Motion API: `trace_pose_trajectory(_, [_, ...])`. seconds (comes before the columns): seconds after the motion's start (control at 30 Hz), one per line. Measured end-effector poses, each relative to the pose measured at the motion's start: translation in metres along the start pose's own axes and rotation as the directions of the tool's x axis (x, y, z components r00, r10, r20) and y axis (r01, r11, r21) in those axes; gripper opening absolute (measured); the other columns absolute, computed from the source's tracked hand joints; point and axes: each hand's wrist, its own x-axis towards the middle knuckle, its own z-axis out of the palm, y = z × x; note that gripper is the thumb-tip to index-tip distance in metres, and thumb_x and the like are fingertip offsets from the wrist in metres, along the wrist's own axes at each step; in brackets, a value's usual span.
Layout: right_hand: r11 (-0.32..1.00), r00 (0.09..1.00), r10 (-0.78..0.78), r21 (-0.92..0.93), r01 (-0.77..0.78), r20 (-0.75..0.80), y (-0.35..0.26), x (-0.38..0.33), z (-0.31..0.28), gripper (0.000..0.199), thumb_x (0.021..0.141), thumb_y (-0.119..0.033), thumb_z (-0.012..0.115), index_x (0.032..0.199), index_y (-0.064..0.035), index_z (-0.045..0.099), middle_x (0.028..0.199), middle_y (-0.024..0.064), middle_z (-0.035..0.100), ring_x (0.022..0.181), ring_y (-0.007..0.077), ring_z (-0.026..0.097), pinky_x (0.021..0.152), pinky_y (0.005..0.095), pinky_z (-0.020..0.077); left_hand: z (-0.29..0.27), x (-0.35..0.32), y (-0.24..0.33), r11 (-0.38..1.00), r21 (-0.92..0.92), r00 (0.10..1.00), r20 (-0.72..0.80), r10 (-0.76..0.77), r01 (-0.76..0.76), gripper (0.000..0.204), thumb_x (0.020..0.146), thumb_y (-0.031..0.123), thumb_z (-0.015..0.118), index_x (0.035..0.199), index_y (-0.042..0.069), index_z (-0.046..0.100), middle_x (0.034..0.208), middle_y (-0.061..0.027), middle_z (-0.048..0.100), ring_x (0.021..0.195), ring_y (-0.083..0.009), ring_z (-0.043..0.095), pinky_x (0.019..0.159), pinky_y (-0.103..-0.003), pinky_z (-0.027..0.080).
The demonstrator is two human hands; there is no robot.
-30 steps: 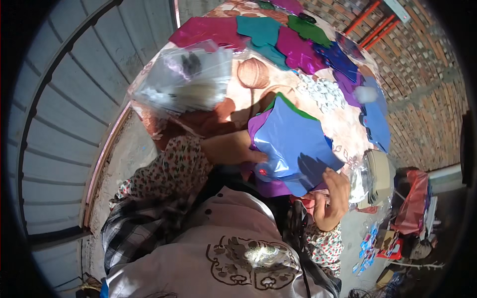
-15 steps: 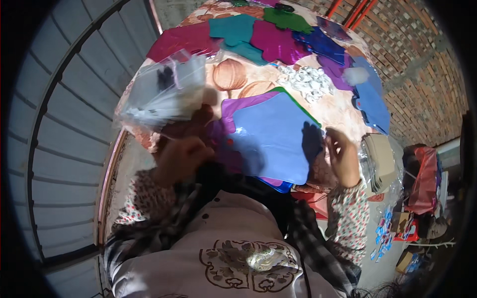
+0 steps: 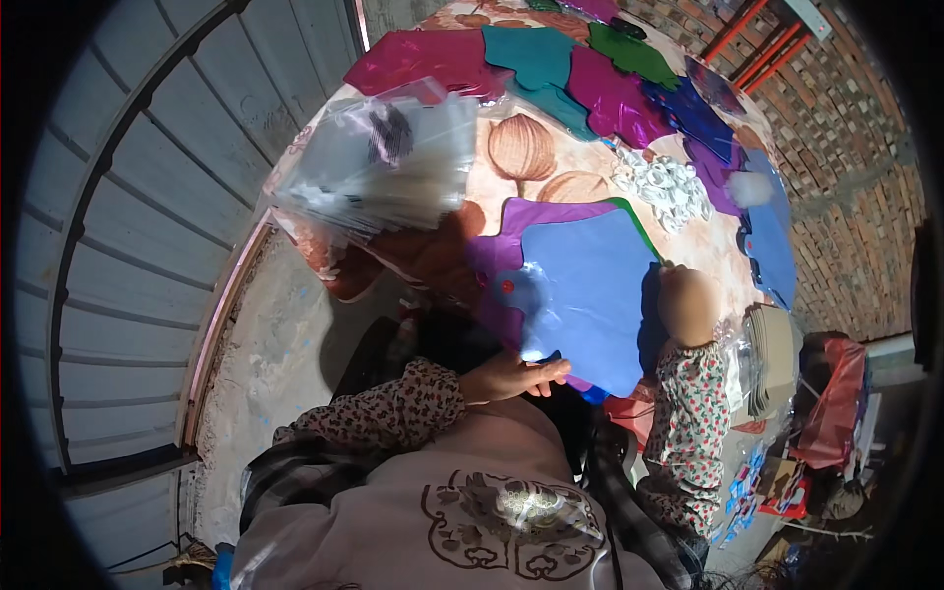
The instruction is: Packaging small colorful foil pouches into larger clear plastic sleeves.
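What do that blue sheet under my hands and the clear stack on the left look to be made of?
The blue sheet looks like thin glossy foil or metallised plastic film: it throws bright glare and lies flat. The clear stack seems to be transparent plastic bags or sleeves: see-through, shiny, with crinkled edges. Neither is certain from this view.

Looks like an outdoor craft/packing spot, prob. a backyard workshop: bare red brick wall [image 3: 836, 147], grey corrugated metal shutter [image 3: 118, 246], concrete ground [image 3: 285, 364]. Floral-print tablecloth [image 3: 531, 157] heaped w/ shiny coloured foil cut-outs [image 3: 580, 79], clear plastic bags [image 3: 383, 167], white small parts pile [image 3: 669, 187].
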Motion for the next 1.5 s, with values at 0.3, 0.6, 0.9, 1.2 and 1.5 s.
trace_pose_trajectory(0.3, [0.99,0.996,-0.046,0.135,0.035,0.076,-0.008,-0.018,-0.026,0.021,0.088,-0.019,0.057,0.088,0.0018,0.06,0.076,0.0196,0.06,0.069,0.0291,0.06,0.064,0.0345,0.0457,0.002,-0.007,0.011,0.956,-0.273,0.977,-0.207,0.055,-0.111,0.029,0.09,0.024,0.057,0.111,0.006,0.051,0.105,-0.0005,0.053,0.091,-0.0087,0.051,0.07,-0.029,0.049])
trace_pose_trajectory(0.6, [0.959,0.989,0.096,0.257,-0.122,0.112,-0.013,-0.082,-0.077,0.02,0.088,-0.017,0.057,0.094,0.002,0.061,0.076,0.0167,0.063,0.07,0.0258,0.063,0.064,0.0312,0.0469,-0.01,-0.029,0.013,0.901,-0.408,0.972,-0.228,0.058,-0.15,0.027,0.092,0.03,0.053,0.106,0.007,0.052,0.101,-0.0048,0.058,0.092,-0.0153,0.056,0.072,-0.032,0.051])
trace_pose_trajectory(0.9, [0.442,0.793,0.179,0.672,-0.594,0.583,-0.011,-0.144,-0.032,0.03,0.092,-0.022,0.054,0.098,0.0075,0.058,0.075,0.0128,0.065,0.063,0.0203,0.064,0.056,0.027,0.0497,-0.079,-0.066,0.018,0.872,-0.424,0.902,-0.429,0.045,-0.245,0.035,0.095,0.033,0.046,0.111,0.002,0.052,0.089,-0.0053,0.061,0.073,-0.0167,0.062,0.067,-0.029,0.053])
trace_pose_trajectory(1.2, [0.032,0.926,0.085,0.928,-0.37,0.367,-0.054,-0.151,0.056,0.045,0.09,-0.031,0.056,0.113,0.008,0.049,0.092,0.0217,0.062,0.074,0.0296,0.066,0.058,0.0331,0.0563,-0.079,-0.05,0.019,0.89,0.42,0.817,-0.442,0.369,-0.175,0.032,0.094,0.029,0.047,0.094,0.0,0.06,0.079,-0.0062,0.062,0.068,-0.0146,0.061,0.06,-0.027,0.052])
trace_pose_trajectory(1.5, [-0.384,0.692,-0.147,0.604,-0.698,0.707,-0.044,-0.143,0.031,0.049,0.089,-0.026,0.058,0.124,0.0024,0.041,0.102,0.0195,0.061,0.079,0.0305,0.065,0.06,0.0366,0.0573,-0.07,-0.055,0.045,0.968,-0.231,0.967,-0.208,-0.149,0.1,0.03,0.093,0.029,0.051,0.097,0.002,0.062,0.084,-0.0046,0.065,0.067,-0.0139,0.06,0.06,-0.026,0.052])
